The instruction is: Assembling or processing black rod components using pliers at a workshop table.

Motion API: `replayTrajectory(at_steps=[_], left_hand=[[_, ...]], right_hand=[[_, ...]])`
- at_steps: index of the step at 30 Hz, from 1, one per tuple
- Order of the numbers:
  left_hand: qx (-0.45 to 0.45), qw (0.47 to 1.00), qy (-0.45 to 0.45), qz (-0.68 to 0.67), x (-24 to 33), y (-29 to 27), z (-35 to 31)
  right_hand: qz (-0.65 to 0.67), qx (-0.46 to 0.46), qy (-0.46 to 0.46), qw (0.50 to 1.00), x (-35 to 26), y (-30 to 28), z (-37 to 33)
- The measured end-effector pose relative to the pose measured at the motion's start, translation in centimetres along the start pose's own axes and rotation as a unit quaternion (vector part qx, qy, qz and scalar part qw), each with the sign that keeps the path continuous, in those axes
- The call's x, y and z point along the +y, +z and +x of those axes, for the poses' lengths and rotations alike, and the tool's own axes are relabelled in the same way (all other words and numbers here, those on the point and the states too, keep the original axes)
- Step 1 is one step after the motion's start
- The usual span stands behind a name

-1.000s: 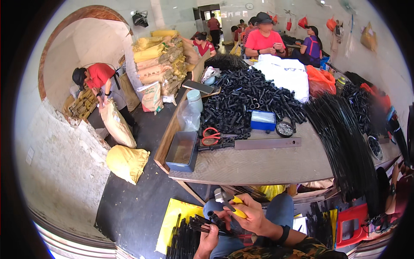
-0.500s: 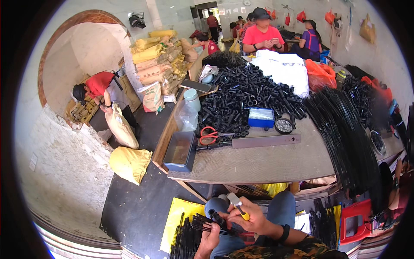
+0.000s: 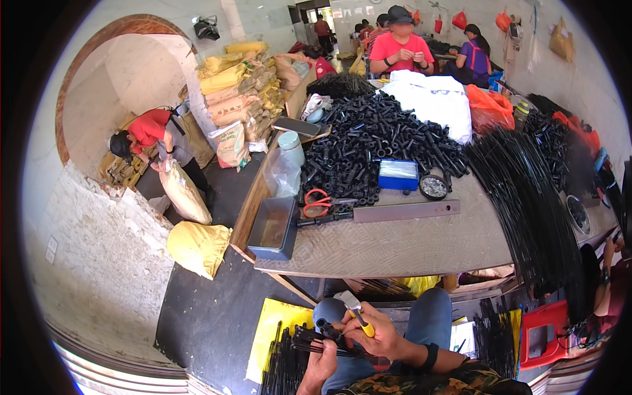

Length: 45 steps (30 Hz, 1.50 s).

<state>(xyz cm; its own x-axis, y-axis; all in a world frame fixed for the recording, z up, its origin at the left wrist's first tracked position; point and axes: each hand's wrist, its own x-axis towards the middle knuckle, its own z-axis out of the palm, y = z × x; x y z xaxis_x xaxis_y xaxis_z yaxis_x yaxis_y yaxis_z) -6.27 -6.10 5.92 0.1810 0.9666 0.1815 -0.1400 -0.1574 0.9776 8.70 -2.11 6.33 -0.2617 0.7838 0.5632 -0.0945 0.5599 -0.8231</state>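
Low in the head view, over my lap, my left hand (image 3: 321,361) is closed around a bunch of thin black rods (image 3: 307,340). My right hand (image 3: 383,334) grips a small hammer (image 3: 349,301) with a pale metal head and a yellow handle, the head pointing up and left. A short black tubular fitting (image 3: 325,326) with a round open end sits between my hands, by the right fingertips. Whether those fingers also pinch it or a rod, I cannot tell. More black rods (image 3: 280,365) stand beside my left forearm, against a yellow sheet (image 3: 266,322).
Ahead, the table (image 3: 395,250) bears a large heap of black fittings (image 3: 375,131), a blue-grey bin (image 3: 273,230), red-handled scissors (image 3: 317,204), a flat metal bar (image 3: 405,210) and a blue box (image 3: 397,174). Long black rods (image 3: 520,204) overhang its right side. A red stool (image 3: 545,336) stands right.
The hammer in my right hand has tipped slightly, its head shifting a little left and up. My left hand stays about where it was, still around the rods.
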Motion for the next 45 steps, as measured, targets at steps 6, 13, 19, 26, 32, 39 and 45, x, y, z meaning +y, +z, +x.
replayTrajectory(at_steps=[6,13,19,26,32,39,45], left_hand=[[0.012,1.000,0.010,0.013,0.2,0.0,-0.3],[0.028,0.999,0.019,0.034,1.1,0.0,-0.3],[0.033,0.999,0.012,0.040,0.8,-0.1,-0.6],[0.035,0.998,0.026,0.049,0.7,0.0,-0.7],[0.059,0.996,0.011,0.059,1.1,0.2,-0.7],[0.067,0.996,0.010,0.063,1.5,0.4,-0.8],[0.071,0.986,0.038,0.145,0.6,-0.4,-1.1]], right_hand=[[0.042,0.004,0.043,0.998,-0.4,0.6,0.0],[0.011,0.005,-0.001,1.000,-0.1,1.0,0.2],[0.026,0.012,0.010,1.000,-0.2,1.3,-0.1],[-0.004,0.040,-0.015,0.999,-0.3,1.4,0.0],[-0.062,0.034,-0.045,0.996,-0.2,1.6,0.1],[-0.014,0.055,0.011,0.998,-0.2,2.3,-0.6],[0.025,0.096,0.028,0.995,-0.5,3.3,-0.4]])
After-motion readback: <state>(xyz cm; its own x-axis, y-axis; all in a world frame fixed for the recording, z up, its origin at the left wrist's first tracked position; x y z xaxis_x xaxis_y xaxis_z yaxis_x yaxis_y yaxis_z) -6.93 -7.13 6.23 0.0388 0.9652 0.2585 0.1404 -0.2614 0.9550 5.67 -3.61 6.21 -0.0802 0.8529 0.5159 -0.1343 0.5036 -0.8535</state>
